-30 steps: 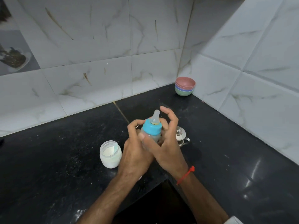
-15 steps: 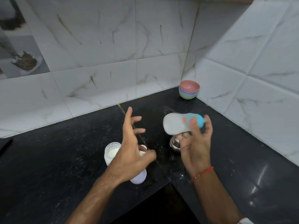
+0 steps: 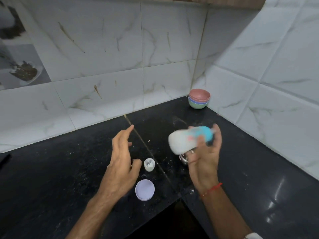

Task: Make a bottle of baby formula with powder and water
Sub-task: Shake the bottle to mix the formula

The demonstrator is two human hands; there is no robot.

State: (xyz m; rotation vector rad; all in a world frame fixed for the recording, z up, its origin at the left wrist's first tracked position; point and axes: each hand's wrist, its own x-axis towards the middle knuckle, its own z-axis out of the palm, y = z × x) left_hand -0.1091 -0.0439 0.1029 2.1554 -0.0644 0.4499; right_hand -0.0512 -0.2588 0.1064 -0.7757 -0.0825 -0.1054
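My right hand point(image 3: 205, 157) grips a baby bottle point(image 3: 184, 140) with a blue collar, held sideways above the black counter point(image 3: 69, 169) and blurred by motion; its contents look milky white. My left hand point(image 3: 120, 163) hovers open over the counter, fingers spread, holding nothing. A small white scoop-like cup point(image 3: 149, 164) with powder traces stands right of the left thumb. A lilac round lid point(image 3: 144, 190) lies flat in front of it. The powder jar is hidden behind my left hand.
A shiny steel vessel point(image 3: 183, 159) sits partly hidden under the right hand. A stack of coloured bowls point(image 3: 199, 99) stands in the far corner. Tiled walls close the back and right. The counter's inner edge drops off at the bottom centre. Powder is spilled about.
Both hands held the upright bottle a second ago. The left hand let go and opened; the right hand tipped the bottle sideways and keeps moving it. The view shifted upward.
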